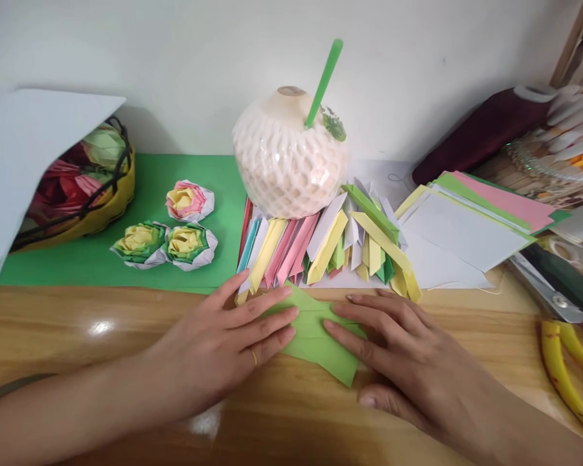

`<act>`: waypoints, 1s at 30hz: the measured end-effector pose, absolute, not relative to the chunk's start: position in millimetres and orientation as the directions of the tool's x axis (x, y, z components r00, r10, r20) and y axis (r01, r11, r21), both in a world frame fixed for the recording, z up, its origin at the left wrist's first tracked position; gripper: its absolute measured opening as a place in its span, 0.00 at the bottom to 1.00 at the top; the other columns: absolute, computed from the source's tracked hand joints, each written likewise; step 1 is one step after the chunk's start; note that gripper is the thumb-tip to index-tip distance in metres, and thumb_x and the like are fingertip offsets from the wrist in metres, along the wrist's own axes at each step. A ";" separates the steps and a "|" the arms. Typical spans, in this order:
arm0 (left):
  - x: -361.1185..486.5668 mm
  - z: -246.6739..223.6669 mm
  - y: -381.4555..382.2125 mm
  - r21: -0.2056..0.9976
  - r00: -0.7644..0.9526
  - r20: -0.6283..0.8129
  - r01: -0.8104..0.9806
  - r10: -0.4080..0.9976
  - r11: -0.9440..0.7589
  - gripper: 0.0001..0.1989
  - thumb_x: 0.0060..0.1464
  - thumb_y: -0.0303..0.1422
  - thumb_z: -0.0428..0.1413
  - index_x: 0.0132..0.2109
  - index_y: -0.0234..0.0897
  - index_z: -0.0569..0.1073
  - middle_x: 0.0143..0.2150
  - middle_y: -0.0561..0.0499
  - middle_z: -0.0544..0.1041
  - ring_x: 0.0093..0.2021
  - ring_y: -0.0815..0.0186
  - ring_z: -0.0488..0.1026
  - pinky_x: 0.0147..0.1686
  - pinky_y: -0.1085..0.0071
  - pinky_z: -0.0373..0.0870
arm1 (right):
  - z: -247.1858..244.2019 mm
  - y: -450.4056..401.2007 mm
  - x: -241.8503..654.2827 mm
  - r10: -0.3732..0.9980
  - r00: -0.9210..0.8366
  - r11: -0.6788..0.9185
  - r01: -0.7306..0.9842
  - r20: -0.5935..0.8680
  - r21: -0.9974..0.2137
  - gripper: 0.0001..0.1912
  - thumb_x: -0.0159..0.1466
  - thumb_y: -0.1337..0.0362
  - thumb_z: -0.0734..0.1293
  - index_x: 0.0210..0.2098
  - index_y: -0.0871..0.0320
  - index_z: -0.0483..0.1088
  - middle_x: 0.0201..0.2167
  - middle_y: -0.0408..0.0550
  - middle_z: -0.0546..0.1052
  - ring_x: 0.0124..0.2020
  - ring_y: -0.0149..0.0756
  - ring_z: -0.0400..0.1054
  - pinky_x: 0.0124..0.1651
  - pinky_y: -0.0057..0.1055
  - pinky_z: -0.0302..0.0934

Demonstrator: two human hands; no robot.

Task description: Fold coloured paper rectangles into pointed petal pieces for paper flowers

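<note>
A light green sheet of paper (315, 333) with crease lines lies on the wooden table under both of my hands. My left hand (223, 340), with a ring on one finger, rests flat on its left part, fingers outstretched. On the right part lie the fingertips of my right hand (403, 353), spread, with the thumb apart near the table. Just beyond the sheet is a row of folded paper strips (298, 249) in yellow, pink, white, green and blue. The hands cover the sheet's left and right ends.
A coconut-shaped vessel (291, 158) with a green straw stands behind the strips. Three paper flowers (190, 246) sit on green card (170, 169), beside a basket (121, 194). At right are stacked paper sheets (471, 223), scissors (561, 298) with yellow handles and a dark thread cone (480, 133).
</note>
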State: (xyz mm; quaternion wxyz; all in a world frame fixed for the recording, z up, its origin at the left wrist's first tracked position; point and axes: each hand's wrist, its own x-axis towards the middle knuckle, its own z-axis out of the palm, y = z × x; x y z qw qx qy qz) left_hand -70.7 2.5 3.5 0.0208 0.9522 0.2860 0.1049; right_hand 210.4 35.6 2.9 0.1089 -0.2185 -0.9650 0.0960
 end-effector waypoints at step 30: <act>-76.6 4.9 8.8 0.130 0.837 0.218 0.485 0.502 -0.865 0.14 0.64 0.29 0.45 0.53 0.38 0.69 0.59 0.54 0.69 0.68 0.63 0.43 0.65 0.58 0.29 | 16.3 36.1 213.4 0.557 -0.771 0.800 0.398 0.309 -0.449 0.16 0.66 0.66 0.61 0.53 0.58 0.64 0.47 0.54 0.71 0.47 0.37 0.66 0.46 0.35 0.65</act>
